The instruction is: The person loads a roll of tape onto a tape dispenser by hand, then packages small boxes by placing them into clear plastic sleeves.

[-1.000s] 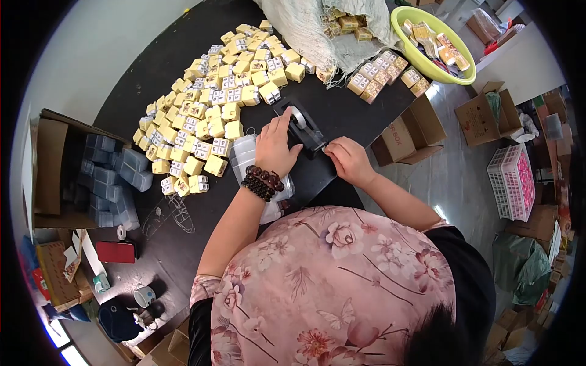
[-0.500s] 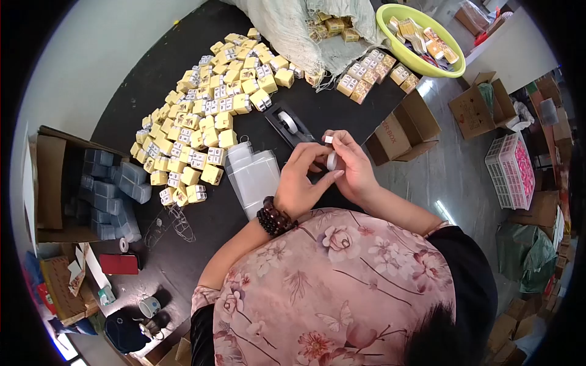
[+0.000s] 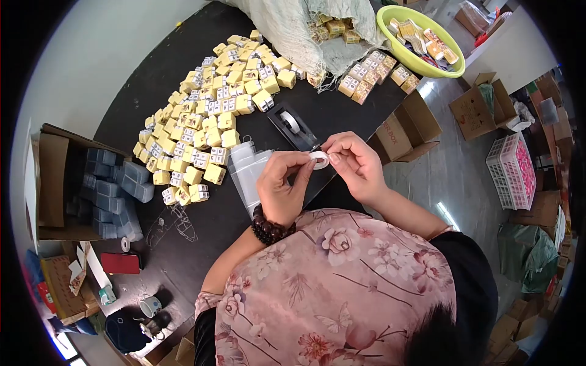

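A small white roll of tape (image 3: pixel 319 160) is held in front of my chest, over the table's edge. My left hand (image 3: pixel 284 186) pinches its left side between thumb and fingers; dark bead bracelets circle that wrist. On the right side of the roll, my right hand (image 3: pixel 359 168) has thumb and forefinger pressed against the tape, the other fingers curled. Just beyond the hands lies a black tape dispenser (image 3: pixel 284 129) with a white roll in it. Clear plastic sleeves (image 3: pixel 243 177) lie flat, partly covered by my left hand.
Many small yellow-and-white boxes (image 3: pixel 210 116) spread across the black table. A woven sack (image 3: pixel 287 30), packed boxes (image 3: pixel 369 73) and a yellow-green basin (image 3: pixel 421 68) are at the far side. Left stands a carton (image 3: pixel 52 183) of clear plastic cases; a red phone-like object (image 3: pixel 120 263) lies nearby.
The tape roll has turned to show its ring and moved left. My left hand has shifted to its left side. A small white piece at my right fingertips no longer shows.
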The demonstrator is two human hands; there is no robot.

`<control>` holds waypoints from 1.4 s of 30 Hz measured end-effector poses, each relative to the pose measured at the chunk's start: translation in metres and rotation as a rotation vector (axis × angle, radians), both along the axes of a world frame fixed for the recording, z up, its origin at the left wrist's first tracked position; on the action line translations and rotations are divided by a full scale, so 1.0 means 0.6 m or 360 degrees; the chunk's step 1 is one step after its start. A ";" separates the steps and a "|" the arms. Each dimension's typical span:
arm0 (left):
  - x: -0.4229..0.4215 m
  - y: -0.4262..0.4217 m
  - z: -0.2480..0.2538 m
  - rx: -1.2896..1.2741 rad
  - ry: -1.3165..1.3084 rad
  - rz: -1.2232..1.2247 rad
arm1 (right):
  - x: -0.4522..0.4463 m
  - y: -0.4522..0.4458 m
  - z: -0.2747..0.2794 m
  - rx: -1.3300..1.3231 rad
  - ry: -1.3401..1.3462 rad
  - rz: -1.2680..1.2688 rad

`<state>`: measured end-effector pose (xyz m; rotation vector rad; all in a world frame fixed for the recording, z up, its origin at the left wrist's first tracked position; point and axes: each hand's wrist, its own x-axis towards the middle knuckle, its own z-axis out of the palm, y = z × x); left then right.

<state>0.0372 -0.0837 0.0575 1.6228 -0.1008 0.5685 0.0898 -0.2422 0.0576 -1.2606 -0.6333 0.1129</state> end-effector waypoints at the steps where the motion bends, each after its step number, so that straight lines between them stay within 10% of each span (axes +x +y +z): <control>1: -0.001 0.000 0.003 0.0062 -0.0024 0.0010 | 0.000 -0.004 0.007 0.0000 -0.0002 -0.0003; 7: -0.005 0.002 0.009 0.0198 -0.0064 0.0050 | 0.006 -0.022 0.020 -0.0466 -0.0478 -0.0025; 19: 0.005 -0.005 0.002 0.0085 0.0027 -0.0230 | 0.003 -0.019 -0.017 -0.0024 0.0116 -0.0057; 25: -0.017 0.087 -0.010 0.1028 0.0175 0.0445 | 0.206 -0.134 0.162 -0.0340 -0.1773 -0.1453; 31: -0.091 0.164 -0.134 0.1319 0.0632 0.1087 | 0.579 -0.278 0.248 -0.0579 -0.1488 -0.1831; 37: -0.103 0.169 -0.139 0.0753 0.0629 0.0906 | 0.529 -0.257 0.179 -0.0578 -0.0931 -0.1909; 42: -0.084 0.153 -0.074 -0.0305 0.0453 0.0695 | 0.289 -0.092 0.021 -0.0740 -0.0621 -0.0895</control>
